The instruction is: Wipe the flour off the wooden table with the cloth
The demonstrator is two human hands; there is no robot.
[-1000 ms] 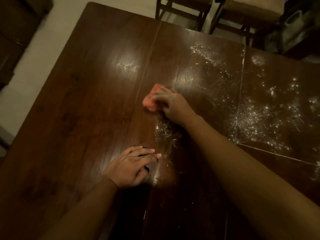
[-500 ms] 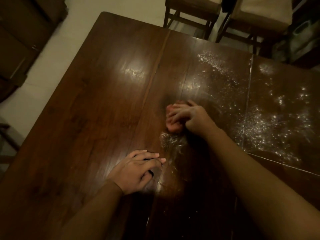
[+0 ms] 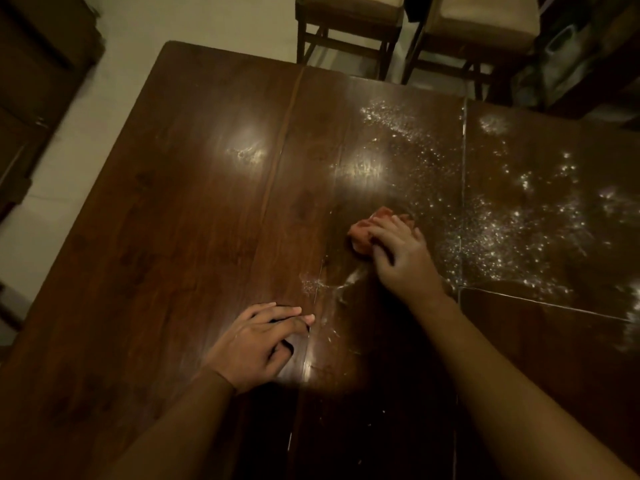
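Flour [image 3: 512, 230] covers the far-right wooden table [image 3: 173, 237]; left side looks clean. Right hand [image 3: 401, 258] grips the cloth [image 3: 360, 233]; left hand [image 3: 256, 341] rests loosely spread, empty.

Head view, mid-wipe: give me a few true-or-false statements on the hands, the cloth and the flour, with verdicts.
1. The right hand grips the pinkish cloth against the table. True.
2. The left hand holds a second cloth. False: it rests on the bare wood and holds nothing.
3. Most of the flour lies to the right of the cloth. True.
4. The tabletop is free of flour. False: a thick scatter covers the right side, and a thin streak lies just beyond the left hand.
5. Two chairs stand at the table's far edge. True.
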